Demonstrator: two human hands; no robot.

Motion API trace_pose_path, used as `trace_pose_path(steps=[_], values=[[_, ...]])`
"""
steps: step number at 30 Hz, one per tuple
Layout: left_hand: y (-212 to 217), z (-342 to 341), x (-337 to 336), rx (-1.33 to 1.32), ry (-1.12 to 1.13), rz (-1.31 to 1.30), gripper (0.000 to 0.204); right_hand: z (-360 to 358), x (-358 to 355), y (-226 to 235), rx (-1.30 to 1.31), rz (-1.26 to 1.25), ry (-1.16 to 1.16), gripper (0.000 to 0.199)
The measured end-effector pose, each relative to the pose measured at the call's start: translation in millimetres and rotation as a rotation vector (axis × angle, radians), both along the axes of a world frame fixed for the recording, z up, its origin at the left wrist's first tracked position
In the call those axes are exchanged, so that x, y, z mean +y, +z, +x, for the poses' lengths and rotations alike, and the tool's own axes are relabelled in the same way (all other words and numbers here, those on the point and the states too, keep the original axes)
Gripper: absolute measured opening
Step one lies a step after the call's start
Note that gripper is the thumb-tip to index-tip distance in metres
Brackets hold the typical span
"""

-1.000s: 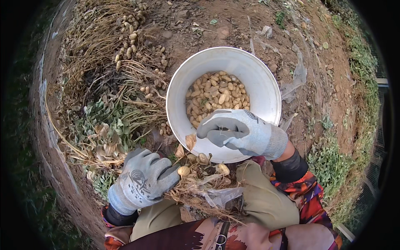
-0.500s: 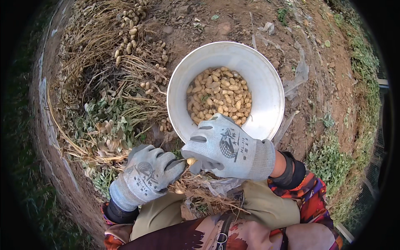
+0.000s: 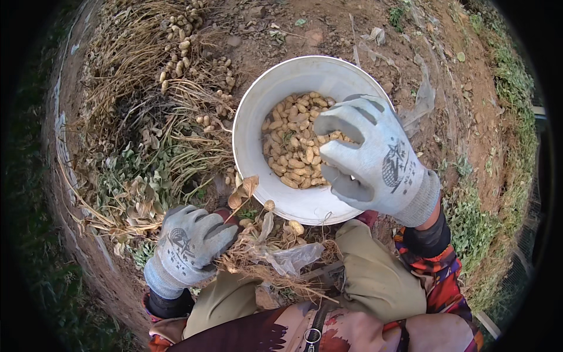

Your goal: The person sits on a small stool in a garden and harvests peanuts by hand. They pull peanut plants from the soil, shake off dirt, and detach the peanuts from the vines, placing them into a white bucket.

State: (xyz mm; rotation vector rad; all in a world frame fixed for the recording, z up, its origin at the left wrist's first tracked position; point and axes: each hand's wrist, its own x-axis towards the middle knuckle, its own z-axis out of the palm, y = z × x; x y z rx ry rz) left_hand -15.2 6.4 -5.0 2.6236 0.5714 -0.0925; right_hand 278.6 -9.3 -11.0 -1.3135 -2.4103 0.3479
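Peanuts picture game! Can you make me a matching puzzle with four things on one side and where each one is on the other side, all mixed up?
Things:
1. white bowl
2. right hand
3. left hand
4. pile of pulled plants

Places:
A. gripping a bundle of roots
B. on the soil, left of the bowl
C. spread open over the bowl
D. on the ground, holding loose peanuts

Pairs: 1-D, 2-C, 3-A, 4-B

I see no packages, signs or screens from here. The nearest thing to a label is a round dark printed emblem (image 3: 394, 166) on the back of my grey right glove (image 3: 375, 158), over the white bucket (image 3: 258, 105). A like emblem (image 3: 177, 240) sits on my left glove (image 3: 187, 246), below-left of that bucket.
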Motion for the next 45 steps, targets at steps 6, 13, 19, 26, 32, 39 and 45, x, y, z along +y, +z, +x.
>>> trace_pose_path(steps=[6, 13, 19, 26, 32, 39, 45], values=[[2.0, 6.4, -1.6, -0.21, -0.012, 0.078, 0.047, 4.3, 3.3, -27.0, 0.322, -0.13, 0.088, 0.048], [-1.5, 7.4, 1.0, -0.356, -0.039, 0.107, 0.044, -39.3, -23.7, -73.4, 1.516, -1.662, 0.339, 0.058], [-9.5, -8.0, 4.8, -0.376, -0.025, 0.032, 0.043, -54.9, -23.1, -60.7, 1.267, -1.388, 0.422, 0.04], [-7.2, -8.0, 5.3, -0.407, -0.032, 0.041, 0.041, -61.0, -22.6, -40.9, 1.091, -1.197, 0.414, 0.042], [-6.6, -8.4, 4.9, -0.359, -0.023, 0.042, 0.046, -64.5, -26.0, -35.9, 1.324, -1.292, 0.205, 0.031], [-13.0, -7.4, 0.7, -0.214, -0.071, -0.018, 0.064, -35.6, -13.9, -15.2, 0.769, -0.744, 0.269, 0.027], [-7.3, -44.5, -3.7, -0.146, 0.161, 0.129, 0.065, 34.5, -11.3, 6.6, 0.467, -0.697, -0.182, 0.038]])
